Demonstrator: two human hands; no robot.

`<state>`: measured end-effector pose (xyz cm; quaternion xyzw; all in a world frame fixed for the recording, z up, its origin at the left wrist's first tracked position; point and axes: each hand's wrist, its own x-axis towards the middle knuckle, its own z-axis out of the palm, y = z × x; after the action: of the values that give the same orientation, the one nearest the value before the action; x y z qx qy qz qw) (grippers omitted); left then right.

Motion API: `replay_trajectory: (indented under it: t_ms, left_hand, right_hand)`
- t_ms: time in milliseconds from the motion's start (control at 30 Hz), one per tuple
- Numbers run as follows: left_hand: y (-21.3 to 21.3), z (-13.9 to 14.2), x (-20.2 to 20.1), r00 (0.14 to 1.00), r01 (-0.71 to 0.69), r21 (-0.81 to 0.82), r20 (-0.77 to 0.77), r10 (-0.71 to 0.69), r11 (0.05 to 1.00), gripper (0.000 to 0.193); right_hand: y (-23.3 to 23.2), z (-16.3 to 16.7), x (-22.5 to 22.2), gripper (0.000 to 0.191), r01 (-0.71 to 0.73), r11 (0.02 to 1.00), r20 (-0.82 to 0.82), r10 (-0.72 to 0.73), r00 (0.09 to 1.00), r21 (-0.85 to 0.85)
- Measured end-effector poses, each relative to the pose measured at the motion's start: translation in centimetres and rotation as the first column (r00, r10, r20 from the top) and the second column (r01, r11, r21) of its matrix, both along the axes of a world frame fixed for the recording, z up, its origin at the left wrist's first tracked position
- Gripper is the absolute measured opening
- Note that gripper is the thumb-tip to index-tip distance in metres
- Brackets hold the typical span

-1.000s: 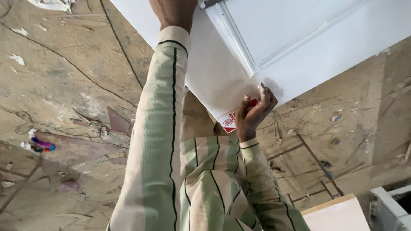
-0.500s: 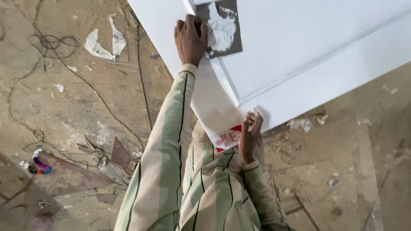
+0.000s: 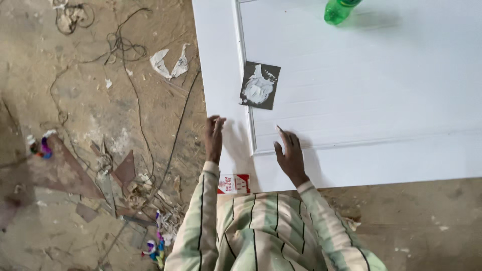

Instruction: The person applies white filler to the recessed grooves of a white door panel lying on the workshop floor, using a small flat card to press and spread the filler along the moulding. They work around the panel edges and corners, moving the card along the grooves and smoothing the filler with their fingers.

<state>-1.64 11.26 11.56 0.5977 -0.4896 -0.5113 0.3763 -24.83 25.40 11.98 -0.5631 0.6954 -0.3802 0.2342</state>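
A large white panelled door (image 3: 361, 100) lies flat in front of me. My left hand (image 3: 214, 138) rests at the door's left edge with fingers loosely bent, holding nothing. Flat on the door's lower frame lies my right hand (image 3: 290, 155), fingers spread, empty. A dark square sheet smeared with white filler (image 3: 259, 85) lies on the panel just above both hands. A small red and white label (image 3: 234, 183) sits at the door's near corner.
A green plastic bottle (image 3: 339, 10) lies on the door at the top. The rough floor on the left carries loose wires (image 3: 125, 55), torn paper scraps (image 3: 169, 62), wood offcuts (image 3: 125, 168) and coloured bits (image 3: 154, 248).
The view has shifted so more of the door shows. My left hand came down from the dark sheet to the door's edge. My right hand left the label and moved onto the door's face.
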Motion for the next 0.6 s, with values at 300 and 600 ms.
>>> replay_trajectory:
  t_ms: [300, 600]
  left_hand:
    - [23.2, 1.0, 2.9, 0.857, -0.457, 0.192, -0.166, 0.488, 0.868, 0.035]
    - [18.1, -0.3, 1.1, 0.923, -0.319, 0.160, -0.172, 0.344, 0.934, 0.027]
  right_hand:
    - [-11.0, -0.9, -2.7, 0.036, -0.258, 0.964, -0.435, 0.206, 0.877, -0.063]
    - [-13.2, -3.5, -1.6, 0.015, -0.232, 0.970, -0.299, 0.199, 0.933, -0.079]
